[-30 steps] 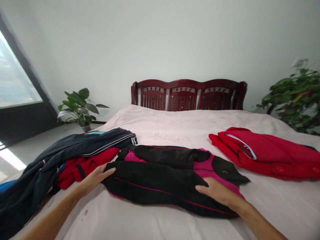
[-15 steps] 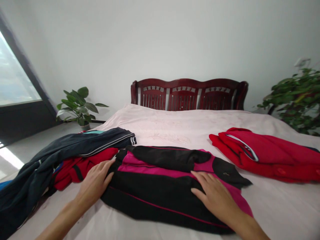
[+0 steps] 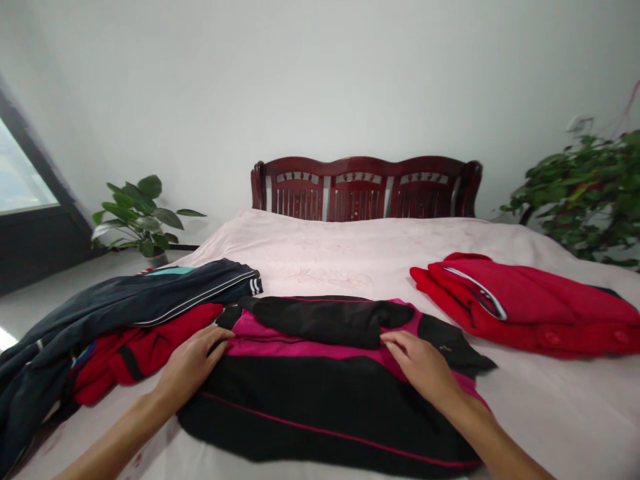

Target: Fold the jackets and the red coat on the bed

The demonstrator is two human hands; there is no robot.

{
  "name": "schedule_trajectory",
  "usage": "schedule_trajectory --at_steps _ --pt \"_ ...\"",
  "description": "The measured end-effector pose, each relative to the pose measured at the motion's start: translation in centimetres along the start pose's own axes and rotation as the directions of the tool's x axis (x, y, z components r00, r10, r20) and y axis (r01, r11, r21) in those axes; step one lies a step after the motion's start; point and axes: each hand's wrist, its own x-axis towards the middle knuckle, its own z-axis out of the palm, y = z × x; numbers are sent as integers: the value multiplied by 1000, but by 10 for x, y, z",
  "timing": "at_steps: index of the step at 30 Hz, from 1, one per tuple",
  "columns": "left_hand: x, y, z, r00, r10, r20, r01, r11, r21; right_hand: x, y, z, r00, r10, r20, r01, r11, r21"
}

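Observation:
A black and magenta jacket (image 3: pixel 320 393) lies sideways in front of me, with a black sleeve (image 3: pixel 320 320) folded lengthwise over its magenta part. At the jacket's left end, my left hand (image 3: pixel 197 357) pinches the fabric between thumb and fingers. My right hand (image 3: pixel 423 360) rests farther right, its fingertips closed on the cloth near the end of the folded sleeve. The exact grip of the fingertips is partly hidden. The black collar end points to the right.
Folded red clothes (image 3: pixel 540 307) lie to the right on the pale pink bedsheet (image 3: pixel 330 253). Navy trousers (image 3: pixel 165 293) with white stripes are heaped over a red garment (image 3: pixel 145 353) at left. A dark wooden headboard (image 3: pixel 367 190) and potted plants (image 3: pixel 143 213) stand beyond.
Both hands have gone from lying flat on the jacket to pinching its cloth. My right hand is slightly higher, at the sleeve's end. The view has shifted a little to the right.

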Motion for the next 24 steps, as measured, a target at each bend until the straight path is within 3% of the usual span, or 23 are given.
schedule_trajectory --at_steps 2,5,9,11,15,19,24 --pt "13 17 2 997 81 1 -81 996 -33 21 13 -6 994 91 -69 -94 994 -50" --pt "29 64 15 970 235 66 -222 961 -164 47 38 -5 978 157 -140 -177 974 -144" --pt "43 154 53 869 476 137 -432 863 -264 67 57 6 993 69 -99 -97 945 -313" --pt "50 199 80 832 531 163 -499 843 -199 71 59 9 996 25 -86 -54 930 -364" --pt "69 261 133 854 476 209 -496 866 57 78 58 8 998 8 -64 -37 887 -461" --pt "89 273 156 843 490 222 -522 846 112 84 63 2 998 -67 23 68 806 -588" --pt "94 248 139 767 612 195 -634 770 76 92 74 -8 983 -172 71 178 761 -624"
